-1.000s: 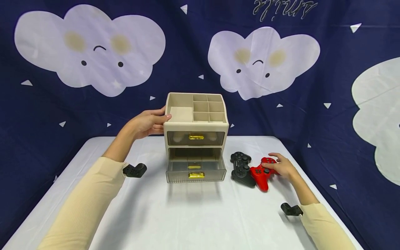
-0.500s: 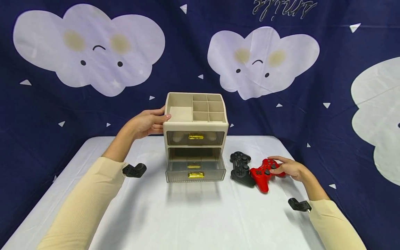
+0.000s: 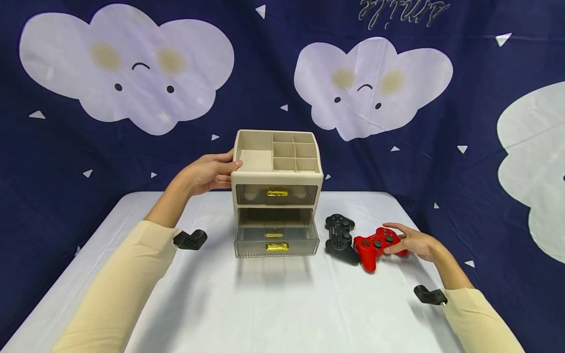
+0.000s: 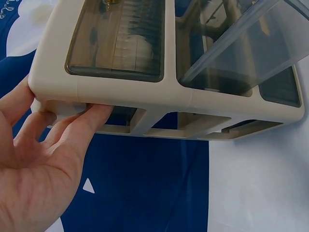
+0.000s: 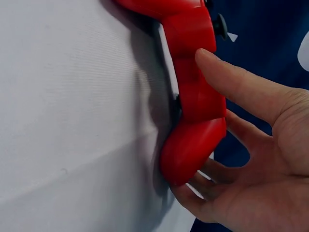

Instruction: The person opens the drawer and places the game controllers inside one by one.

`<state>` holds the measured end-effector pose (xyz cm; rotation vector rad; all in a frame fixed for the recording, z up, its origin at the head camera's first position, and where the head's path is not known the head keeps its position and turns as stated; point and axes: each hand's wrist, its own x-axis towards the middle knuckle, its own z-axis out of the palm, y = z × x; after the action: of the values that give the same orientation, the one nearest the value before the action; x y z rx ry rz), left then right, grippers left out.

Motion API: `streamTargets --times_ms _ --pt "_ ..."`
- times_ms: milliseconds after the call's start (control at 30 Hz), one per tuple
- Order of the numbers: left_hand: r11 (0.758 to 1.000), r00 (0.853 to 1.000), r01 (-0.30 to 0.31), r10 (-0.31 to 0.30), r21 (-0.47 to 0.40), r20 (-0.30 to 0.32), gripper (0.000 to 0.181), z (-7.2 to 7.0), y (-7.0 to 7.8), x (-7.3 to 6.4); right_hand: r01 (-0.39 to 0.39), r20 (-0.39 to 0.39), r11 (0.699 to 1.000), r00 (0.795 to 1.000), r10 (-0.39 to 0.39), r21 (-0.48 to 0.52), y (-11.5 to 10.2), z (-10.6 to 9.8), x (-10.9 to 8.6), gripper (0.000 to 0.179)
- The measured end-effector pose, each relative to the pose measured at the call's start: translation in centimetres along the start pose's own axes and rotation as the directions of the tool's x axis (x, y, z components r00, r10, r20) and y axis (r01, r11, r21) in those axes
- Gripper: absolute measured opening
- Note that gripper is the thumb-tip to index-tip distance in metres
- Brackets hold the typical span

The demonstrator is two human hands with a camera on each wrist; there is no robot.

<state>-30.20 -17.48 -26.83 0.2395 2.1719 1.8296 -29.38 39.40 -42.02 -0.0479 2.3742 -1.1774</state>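
Observation:
A beige desktop organiser [image 3: 277,172] with two smoky drawers stands mid-table; its lower drawer [image 3: 276,239] is pulled out. My left hand [image 3: 211,172] grips the organiser's top left edge, thumb on the rim, fingers [image 4: 82,123] against its side [image 4: 120,92]. A red game controller [image 3: 375,242] lies to the right of the drawers, beside a black controller [image 3: 341,236]. My right hand [image 3: 410,241] holds the red controller's right grip [image 5: 193,140], thumb [image 5: 241,82] on top and fingers curled under it.
The table wears a white cloth [image 3: 282,304]. A dark blue backdrop with white clouds [image 3: 371,83] hangs close behind and to both sides. The organiser's top tray has several small open compartments [image 3: 295,151].
My right hand has slid to the right end of the red controller and closed around its grip; the controller has turned slightly. The left hand and the organiser have stayed put.

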Motion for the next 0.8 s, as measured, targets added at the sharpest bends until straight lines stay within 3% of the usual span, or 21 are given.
streamTargets --times_ms 300,600,800 --pt "1.0 1.0 -0.006 0.006 -0.019 0.001 0.074 0.0 -0.2 -0.1 0.013 -0.117 0.993 0.993 -0.027 -0.12 0.3 0.4 0.5 0.095" --pt "1.0 1.0 -0.007 0.007 0.0 -0.01 0.072 -0.1 -0.1 0.0 0.03 -0.091 0.984 0.995 -0.047 -0.177 0.0 0.2 -0.2 0.092" --pt "1.0 1.0 0.001 -0.001 -0.011 -0.014 0.071 -0.1 -0.1 0.1 0.022 -0.131 0.978 0.99 -0.05 -0.206 -0.5 0.3 -0.6 0.088"
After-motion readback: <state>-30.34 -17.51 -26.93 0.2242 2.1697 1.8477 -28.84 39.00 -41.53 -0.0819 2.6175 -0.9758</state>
